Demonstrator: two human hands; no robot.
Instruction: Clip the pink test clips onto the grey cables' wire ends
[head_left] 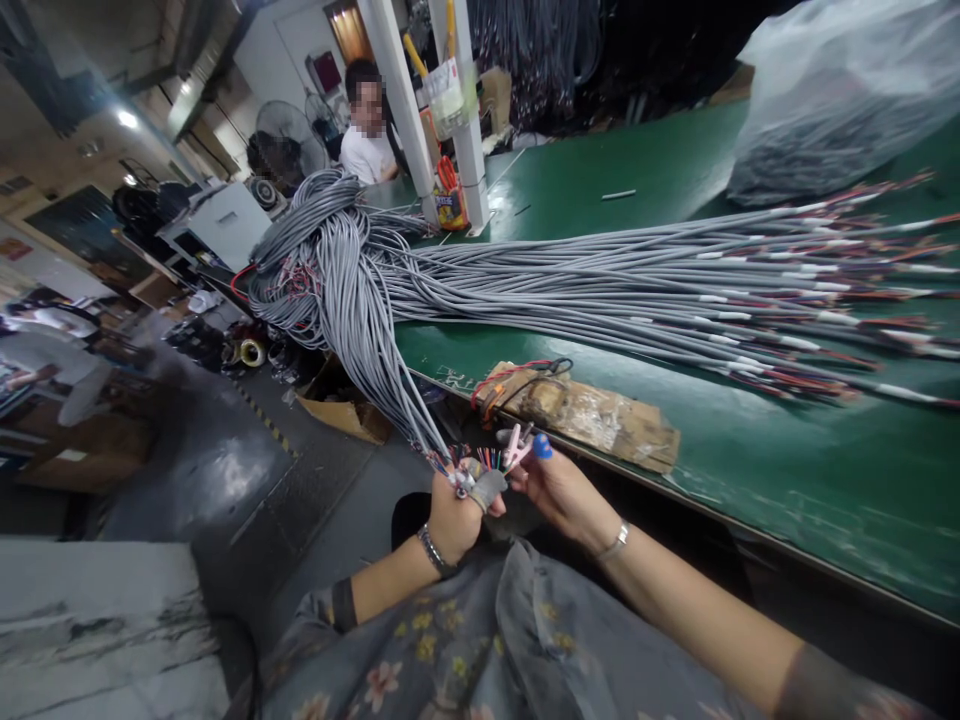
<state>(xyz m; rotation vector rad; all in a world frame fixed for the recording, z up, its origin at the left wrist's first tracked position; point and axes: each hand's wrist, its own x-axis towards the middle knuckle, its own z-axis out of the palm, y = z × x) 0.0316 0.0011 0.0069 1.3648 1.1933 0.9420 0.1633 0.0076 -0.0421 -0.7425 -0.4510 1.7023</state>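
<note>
My left hand [455,515] is closed around the stripped ends of several grey cables [420,405], and thin coloured wires [491,458] fan out above its thumb. Grey wrapping covers that thumb. Close beside it, my right hand [559,492] pinches a small pale pink piece shaped like a clip [516,447] at the wire tips; its exact kind is hard to make out. A blue cover [541,447] sits on one right fingertip. From my left hand the cables run up to a large looped bundle [337,250] on the green table [787,510].
Long grey cables [600,270] with stripped ends stretch across the table. Near its front edge lies a taped cardboard piece [600,415] with red and black leads. A plastic bag [840,110] stands at the back right. Beyond a white post [465,150] sits a person [367,150].
</note>
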